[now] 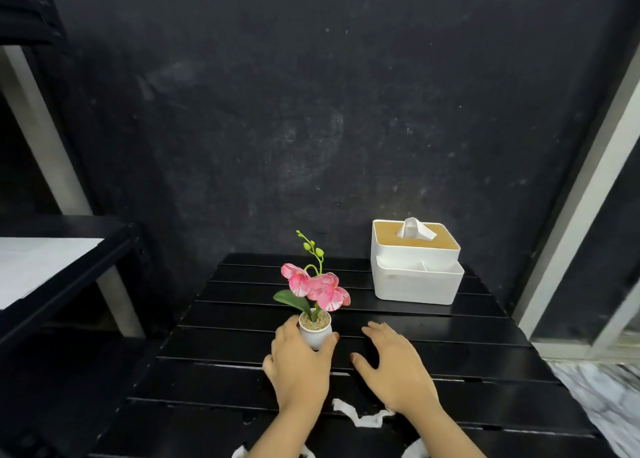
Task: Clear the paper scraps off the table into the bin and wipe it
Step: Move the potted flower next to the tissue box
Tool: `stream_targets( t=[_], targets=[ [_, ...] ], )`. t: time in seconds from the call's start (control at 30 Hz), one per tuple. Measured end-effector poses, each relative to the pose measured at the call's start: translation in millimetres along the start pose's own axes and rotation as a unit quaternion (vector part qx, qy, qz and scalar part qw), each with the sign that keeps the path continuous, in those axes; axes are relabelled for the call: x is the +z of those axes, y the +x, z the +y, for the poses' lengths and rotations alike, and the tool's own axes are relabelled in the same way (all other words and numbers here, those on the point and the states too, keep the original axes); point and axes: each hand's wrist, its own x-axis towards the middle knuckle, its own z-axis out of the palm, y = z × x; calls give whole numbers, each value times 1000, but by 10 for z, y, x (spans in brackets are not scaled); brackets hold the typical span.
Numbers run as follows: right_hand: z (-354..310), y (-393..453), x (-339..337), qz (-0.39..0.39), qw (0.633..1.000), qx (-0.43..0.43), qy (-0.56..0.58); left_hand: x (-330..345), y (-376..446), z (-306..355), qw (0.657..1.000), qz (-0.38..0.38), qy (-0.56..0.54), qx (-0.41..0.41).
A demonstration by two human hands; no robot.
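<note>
White scrap (360, 416) lies on the near part of the black slatted table (450, 322), between the 2 wrists, long axis running left-right. More white bits show at the near edge, partly hidden. Left hand (299, 367) grasps the small pot (315, 333) of a pink orchid, fingers wrapped round it. Right hand (391, 367) rests flat, fingers spread, holding nothing. Scrap sits nearer than both palms, closer to the right wrist, so the free right hand likely takes it. No bin visible.

white crumpled paper scraps (360, 417) lying on black slatted table (450, 333)
</note>
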Motion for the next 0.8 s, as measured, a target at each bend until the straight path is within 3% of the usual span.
stream_targets(
  t=[0.8],
  targets=[
    [43,91,72,-4,1000,13,-25,677,880,322,998,-37,-19,44]
  ],
)
